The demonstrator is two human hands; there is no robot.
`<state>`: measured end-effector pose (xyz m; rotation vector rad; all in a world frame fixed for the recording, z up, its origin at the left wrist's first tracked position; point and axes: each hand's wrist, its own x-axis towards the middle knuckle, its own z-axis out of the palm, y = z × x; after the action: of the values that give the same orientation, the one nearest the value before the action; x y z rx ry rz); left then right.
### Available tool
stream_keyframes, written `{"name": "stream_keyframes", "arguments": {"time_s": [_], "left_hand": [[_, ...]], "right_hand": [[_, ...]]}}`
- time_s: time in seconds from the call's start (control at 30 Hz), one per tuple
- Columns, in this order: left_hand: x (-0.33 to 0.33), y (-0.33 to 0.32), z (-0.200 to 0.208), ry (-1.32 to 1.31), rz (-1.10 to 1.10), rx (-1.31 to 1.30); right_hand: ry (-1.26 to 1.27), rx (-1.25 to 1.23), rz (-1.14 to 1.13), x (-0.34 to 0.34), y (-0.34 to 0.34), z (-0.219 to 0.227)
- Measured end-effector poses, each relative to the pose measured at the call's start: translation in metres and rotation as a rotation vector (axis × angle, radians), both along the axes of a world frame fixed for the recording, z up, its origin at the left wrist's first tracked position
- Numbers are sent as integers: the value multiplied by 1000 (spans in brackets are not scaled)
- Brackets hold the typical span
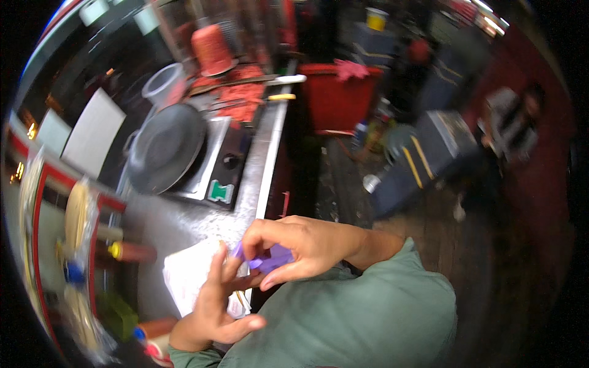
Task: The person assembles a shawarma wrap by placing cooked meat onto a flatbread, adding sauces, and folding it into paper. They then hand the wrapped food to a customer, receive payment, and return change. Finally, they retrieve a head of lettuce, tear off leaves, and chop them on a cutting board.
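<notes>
In front of my torso, the bent fingers and thumb of my right hand [300,242] are closed on a small, crumpled purple piece of thin material [276,259]; what it is exactly I cannot make out. My left hand [215,303] is beside it with thumb and fingers apart, and some fingers reach up to the purple piece. Whether those fingertips pinch its edge is hidden behind the right hand. Under and left of my hands lies a white stack of paper sheets [184,273] at the counter's edge.
On the metal counter [156,224] a dark pan [167,147] sits on a gas stove [215,178]. Behind it are a clear tub [164,84] and an orange-red basket [213,50]. Sauce bottles [132,251] stand left. A red bin [337,98] and a person [512,122] are farther off.
</notes>
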<state>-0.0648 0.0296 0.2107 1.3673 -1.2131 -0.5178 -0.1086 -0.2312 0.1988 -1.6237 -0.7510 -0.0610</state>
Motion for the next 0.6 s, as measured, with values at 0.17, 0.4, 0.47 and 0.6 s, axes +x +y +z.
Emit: {"name": "stream_keyframes", "arguments": {"time_s": [0.17, 0.4, 0.47, 0.6], "left_hand": [[0, -68, -14, -6, -306, 334], [11, -233, -98, 290, -159, 166], [-17, -291, -158, 384, -233, 326], [-115, -326, -259, 940, -856, 830]], "right_hand": [[346, 435, -440, -107, -9, -29], [99, 645, -862, -227, -50, 2], [81, 821, -901, -245, -62, 7], [45, 964, -1078, -277, -99, 13]]}}
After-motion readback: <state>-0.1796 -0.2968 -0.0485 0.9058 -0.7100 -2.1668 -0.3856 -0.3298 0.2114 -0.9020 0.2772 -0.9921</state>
